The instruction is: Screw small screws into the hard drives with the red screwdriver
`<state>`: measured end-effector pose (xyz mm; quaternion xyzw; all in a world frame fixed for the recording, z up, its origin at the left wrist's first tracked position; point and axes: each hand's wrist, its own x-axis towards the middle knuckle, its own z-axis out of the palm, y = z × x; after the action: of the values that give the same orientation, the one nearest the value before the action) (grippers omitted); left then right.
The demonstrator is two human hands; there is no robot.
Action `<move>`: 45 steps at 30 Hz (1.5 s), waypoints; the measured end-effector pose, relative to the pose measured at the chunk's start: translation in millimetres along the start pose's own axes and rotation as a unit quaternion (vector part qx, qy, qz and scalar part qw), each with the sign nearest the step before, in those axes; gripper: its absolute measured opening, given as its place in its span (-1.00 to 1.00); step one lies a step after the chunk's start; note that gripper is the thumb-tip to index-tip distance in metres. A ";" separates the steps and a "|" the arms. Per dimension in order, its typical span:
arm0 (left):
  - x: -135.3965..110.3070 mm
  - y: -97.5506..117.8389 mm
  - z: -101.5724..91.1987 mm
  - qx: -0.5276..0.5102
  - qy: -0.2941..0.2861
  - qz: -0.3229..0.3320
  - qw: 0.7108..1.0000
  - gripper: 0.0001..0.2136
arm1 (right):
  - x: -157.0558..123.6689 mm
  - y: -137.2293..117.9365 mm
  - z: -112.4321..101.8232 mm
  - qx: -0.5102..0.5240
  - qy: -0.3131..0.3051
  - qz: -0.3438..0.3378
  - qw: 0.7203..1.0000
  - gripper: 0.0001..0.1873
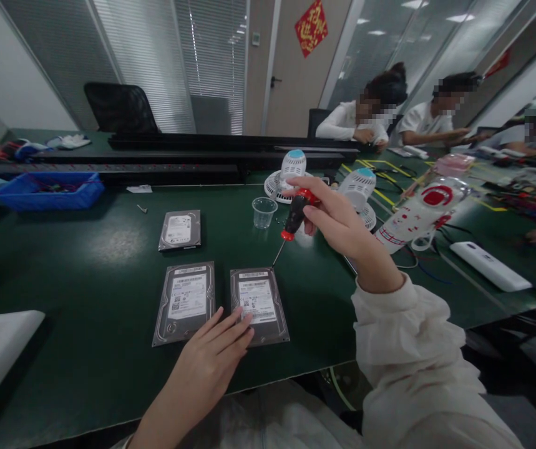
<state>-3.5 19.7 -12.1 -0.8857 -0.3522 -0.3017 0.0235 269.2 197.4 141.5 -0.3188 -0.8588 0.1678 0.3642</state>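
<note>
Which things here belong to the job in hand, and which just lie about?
Job:
- screwdriver, in the right hand
- hard drive at its tip, touched by the left hand
- probably the other two hard drives, clear cup

Apparently lying about:
- blue bin
- printed bottle

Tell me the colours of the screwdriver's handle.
The screwdriver's handle is black and red, best seen in the head view.

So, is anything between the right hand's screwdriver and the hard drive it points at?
Nothing visible: the screwdriver in the right hand slants down with its tip at the far right corner of the rightmost hard disk drive. The plastic cup stands off to the left.
</note>
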 end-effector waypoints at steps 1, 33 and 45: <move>0.3 -0.1 -0.1 0.001 0.002 0.002 1.000 -0.68 | 1.2 -1.0 -1.9 -0.009 0.007 -0.005 1.000 -0.57; -1.0 1.9 0.6 -0.009 0.013 -0.008 1.000 -0.72 | 13.8 -10.7 -3.1 -0.174 0.025 -0.014 0.984 -0.64; -0.6 3.2 -0.1 -0.021 0.024 -0.014 0.999 -0.73 | 13.1 -20.1 -15.6 -0.278 -0.064 0.009 0.958 -0.57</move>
<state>-1.8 16.9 -11.7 -0.8734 -0.3579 -0.3301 0.0091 265.1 192.2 169.3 -0.4036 -0.8902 -0.0545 0.2041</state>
